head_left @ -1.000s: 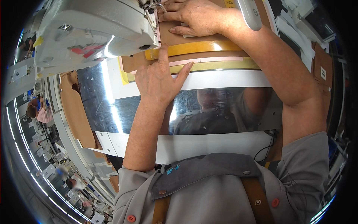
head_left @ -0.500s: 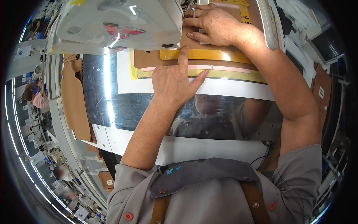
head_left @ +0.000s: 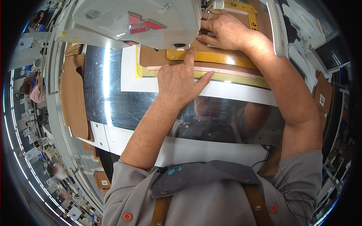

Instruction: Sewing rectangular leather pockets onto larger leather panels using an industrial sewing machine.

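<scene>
My left hand (head_left: 176, 83) rests on a flat template (head_left: 245, 79) with its index finger stretched onto a yellow strip (head_left: 215, 56) and its thumb spread along the pale pink strip at the near edge. A brown leather-like sheet (head_left: 151, 56) lies in the template, framed by yellow strips. Farther back and to the right, my right hand (head_left: 226, 31) lies on the brown sheet with fingers extended toward the sewing machine's needle area. Some of its fingertips are hidden close to the machine. Neither hand grips anything.
The white machine head (head_left: 139, 22) overhangs the template from the left. A shiny metal plate (head_left: 120, 109) and a white sheet (head_left: 130, 83) lie under the template. Brown cut pieces (head_left: 73, 98) are stacked at left. A pale upright arm (head_left: 277, 30) and papers (head_left: 301, 49) stand at right.
The whole view has shifted slightly, so the machine head appears farther right. Both hands keep nearly the same pose on the template.
</scene>
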The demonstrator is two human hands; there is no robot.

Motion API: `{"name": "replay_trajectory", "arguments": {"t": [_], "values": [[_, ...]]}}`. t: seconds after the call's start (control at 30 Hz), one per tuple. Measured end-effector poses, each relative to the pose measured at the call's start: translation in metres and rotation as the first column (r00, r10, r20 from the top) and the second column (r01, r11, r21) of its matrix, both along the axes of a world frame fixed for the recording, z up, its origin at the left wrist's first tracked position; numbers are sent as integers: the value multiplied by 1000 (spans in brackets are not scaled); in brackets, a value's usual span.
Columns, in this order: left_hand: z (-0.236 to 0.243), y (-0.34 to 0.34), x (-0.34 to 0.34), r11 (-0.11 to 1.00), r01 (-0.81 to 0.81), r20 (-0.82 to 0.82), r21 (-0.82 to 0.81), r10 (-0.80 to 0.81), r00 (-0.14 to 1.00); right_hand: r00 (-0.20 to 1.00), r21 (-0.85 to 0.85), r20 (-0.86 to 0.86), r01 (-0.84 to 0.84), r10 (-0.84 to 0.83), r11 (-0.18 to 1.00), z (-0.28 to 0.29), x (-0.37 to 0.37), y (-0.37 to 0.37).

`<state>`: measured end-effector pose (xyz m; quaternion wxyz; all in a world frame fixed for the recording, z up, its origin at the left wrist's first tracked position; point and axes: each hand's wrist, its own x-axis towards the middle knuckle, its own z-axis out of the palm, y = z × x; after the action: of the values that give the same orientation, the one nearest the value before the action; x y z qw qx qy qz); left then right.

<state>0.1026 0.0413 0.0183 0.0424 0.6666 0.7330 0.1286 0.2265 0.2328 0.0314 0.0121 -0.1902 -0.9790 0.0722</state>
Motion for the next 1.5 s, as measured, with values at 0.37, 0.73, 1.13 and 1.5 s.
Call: {"name": "replay_trajectory", "arguments": {"t": [0.37, 0.73, 1.13, 1.5], "values": [[-3, 7, -3, 1000, 15, -7, 3, -15, 1000, 994, -8, 97, 50, -49, 999, 11, -4, 0], [-8, 6, -4, 993, 101, -60, 55, -98, 993, 977, -46, 196, 96, -86, 994, 22, -9, -3], [-7, 5, -3, 993, 113, -56, 30, -112, 992, 980, -93, 160, 133, -117, 987, 20, -8, -3], [-5, -15, 1, 988, 144, -68, 54, -141, 988, 989, 26, -145, -32, 36, 999, -10, 4, -5]]}}
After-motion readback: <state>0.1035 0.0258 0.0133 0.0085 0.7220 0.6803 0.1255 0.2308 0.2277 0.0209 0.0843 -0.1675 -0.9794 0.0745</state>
